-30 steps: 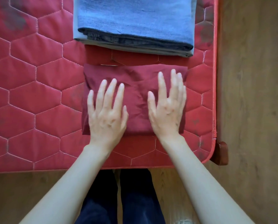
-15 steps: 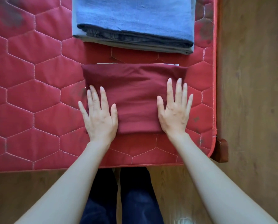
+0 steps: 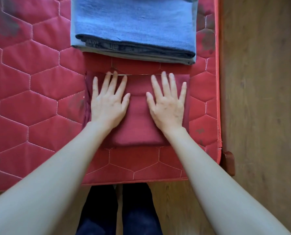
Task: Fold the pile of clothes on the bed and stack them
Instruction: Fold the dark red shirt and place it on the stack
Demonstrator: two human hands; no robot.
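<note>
Both hands lie flat, palms down and fingers spread, grasping nothing: the left hand and the right hand press side by side on a folded dark red garment. That garment sits on the red quilted mattress, near its front right corner. Just beyond the fingertips, apart from the red piece, rests a stack of folded blue clothes. A wooden bed corner shows at the mattress edge, with wood floor to the right.
</note>
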